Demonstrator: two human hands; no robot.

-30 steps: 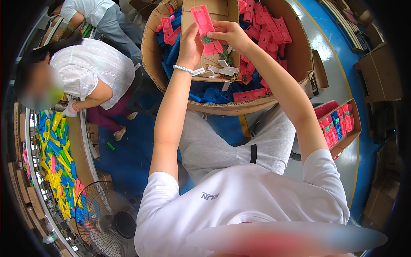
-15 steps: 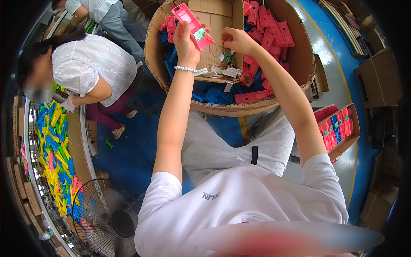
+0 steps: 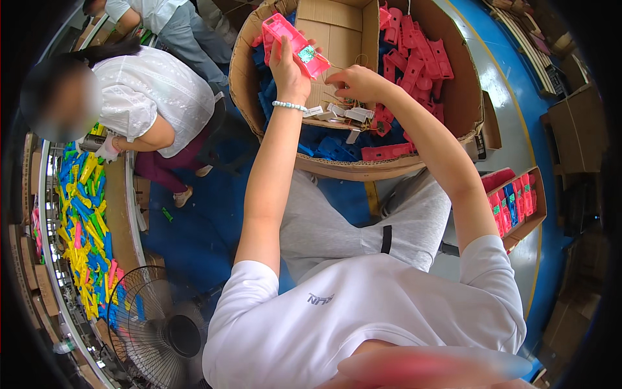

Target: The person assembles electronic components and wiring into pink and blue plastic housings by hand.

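Observation:
My left hand [image 3: 291, 79] is closed around a pink plastic housing [image 3: 278, 30], tilted with its open side up. A small green circuit board [image 3: 306, 54] sits in the housing's lower part, and thin wires trail from that end. Just right of the housing, my right hand [image 3: 358, 84] is closed in a pinch at these wires, its fingertips partly hidden. Both hands are above a cardboard tray [image 3: 329, 34] set in a large carton. Below my right hand lie small white parts [image 3: 357, 115] with loose wires.
The large carton [image 3: 461, 97] holds many pink housings [image 3: 414, 55] and blue housings [image 3: 334, 148]. A smaller box [image 3: 518, 230] of pink and blue pieces stands at right. At left are a co-worker [image 3: 155, 97], a bench with colourful plastic parts [image 3: 84, 227], and a fan [image 3: 183, 335].
My right hand has come down and closer to the housing's lower end. The left hand still holds the housing. The whole view has shifted slightly.

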